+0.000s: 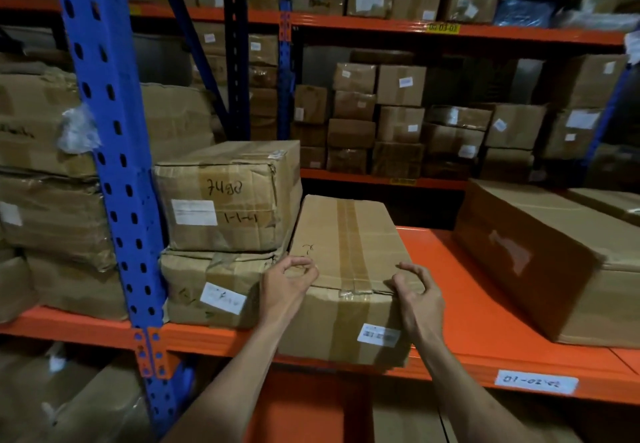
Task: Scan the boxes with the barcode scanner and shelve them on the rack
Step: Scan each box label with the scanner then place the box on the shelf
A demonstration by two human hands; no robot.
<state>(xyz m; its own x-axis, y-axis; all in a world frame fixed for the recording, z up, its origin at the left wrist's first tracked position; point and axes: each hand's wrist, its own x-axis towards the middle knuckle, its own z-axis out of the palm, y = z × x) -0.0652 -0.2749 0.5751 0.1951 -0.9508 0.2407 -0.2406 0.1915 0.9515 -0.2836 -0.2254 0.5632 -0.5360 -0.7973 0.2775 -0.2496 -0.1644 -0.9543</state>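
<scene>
While both hands' fingers curl loosely on its near corners, taped box overhangs shelf edge; bare orange at 3 o'clock.

Taped cardboard box on orange rack

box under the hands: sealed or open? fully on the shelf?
Sealed: brown tape runs unbroken along the top seam of the brown cardboard box. Not fully in: its labelled front end overhangs the orange shelf edge.
</scene>
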